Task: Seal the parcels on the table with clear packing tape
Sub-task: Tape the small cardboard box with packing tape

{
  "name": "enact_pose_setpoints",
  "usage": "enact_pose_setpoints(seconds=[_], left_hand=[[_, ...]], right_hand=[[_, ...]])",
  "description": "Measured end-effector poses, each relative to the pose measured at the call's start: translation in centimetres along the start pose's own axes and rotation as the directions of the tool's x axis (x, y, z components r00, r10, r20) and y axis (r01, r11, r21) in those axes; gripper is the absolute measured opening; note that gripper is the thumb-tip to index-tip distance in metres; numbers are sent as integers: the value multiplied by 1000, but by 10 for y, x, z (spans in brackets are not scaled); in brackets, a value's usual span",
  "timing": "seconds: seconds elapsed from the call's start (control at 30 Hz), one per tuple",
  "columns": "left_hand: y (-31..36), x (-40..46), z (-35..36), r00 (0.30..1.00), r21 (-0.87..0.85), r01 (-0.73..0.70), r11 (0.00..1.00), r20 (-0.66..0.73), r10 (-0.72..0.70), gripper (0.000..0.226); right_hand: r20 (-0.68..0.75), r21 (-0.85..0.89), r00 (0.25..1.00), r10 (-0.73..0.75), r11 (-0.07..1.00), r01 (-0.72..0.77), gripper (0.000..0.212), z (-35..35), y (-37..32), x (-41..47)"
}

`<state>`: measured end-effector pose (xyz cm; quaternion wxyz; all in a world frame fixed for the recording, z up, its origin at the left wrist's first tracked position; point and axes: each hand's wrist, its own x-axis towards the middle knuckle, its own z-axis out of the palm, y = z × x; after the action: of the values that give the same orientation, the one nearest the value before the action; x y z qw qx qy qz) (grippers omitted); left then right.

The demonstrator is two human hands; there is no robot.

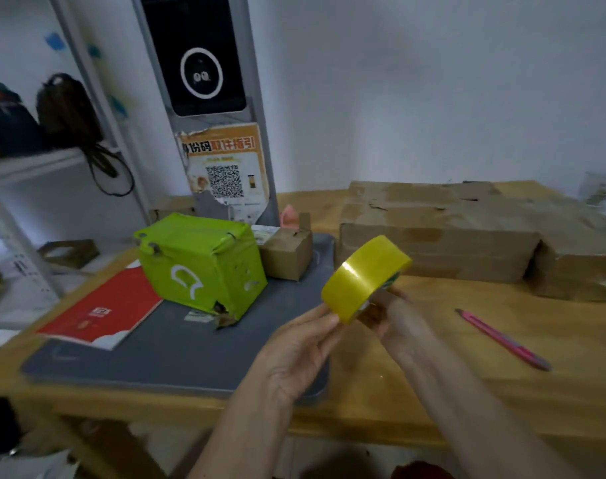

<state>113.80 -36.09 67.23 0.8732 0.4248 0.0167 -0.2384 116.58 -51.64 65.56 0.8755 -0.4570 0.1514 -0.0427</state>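
Note:
I hold a yellowish roll of packing tape (pixel 362 276) in the air above the wooden table (pixel 467 340). My right hand (pixel 395 316) grips the roll from the right side, fingers curled at its core. My left hand (pixel 300 347) touches the roll's lower left edge with its fingertips. A green taped parcel (pixel 199 267) stands on a grey mat (pixel 177 354) to the left. A small brown box (pixel 287 254) sits behind it. Large flat cardboard parcels (pixel 467 236) lie at the back right.
A pink utility knife (pixel 502 338) lies on the table to the right of my hands. A red and white envelope (pixel 104 309) rests on the mat's left. A grey kiosk with a QR poster (pixel 222 167) stands behind the green parcel. Shelves with bags are at far left.

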Motion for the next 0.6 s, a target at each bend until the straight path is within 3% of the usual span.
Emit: enact_pose_setpoints(seconds=[0.1,0.23,0.4,0.53,0.6], left_hand=[[3,-3,-10,987,-70,-21,997,-163,10,25],[8,-2,-17,930,34,-116,993,-347,120,7],[15,-2,-25,835,257,-257,932,-426,348,13],[26,-3,-29,767,333,-342,879,-442,466,11],[30,-2,-30,753,356,-357,864,-439,491,13]], right_hand=[[21,72,1000,15,997,-17,18,18,10,-6],[60,112,998,14,994,-21,20,38,19,-11],[185,131,982,29,990,-54,15,56,19,-20],[105,156,993,55,985,-71,24,72,27,-13],[57,98,996,68,992,-73,15,81,32,-9]])
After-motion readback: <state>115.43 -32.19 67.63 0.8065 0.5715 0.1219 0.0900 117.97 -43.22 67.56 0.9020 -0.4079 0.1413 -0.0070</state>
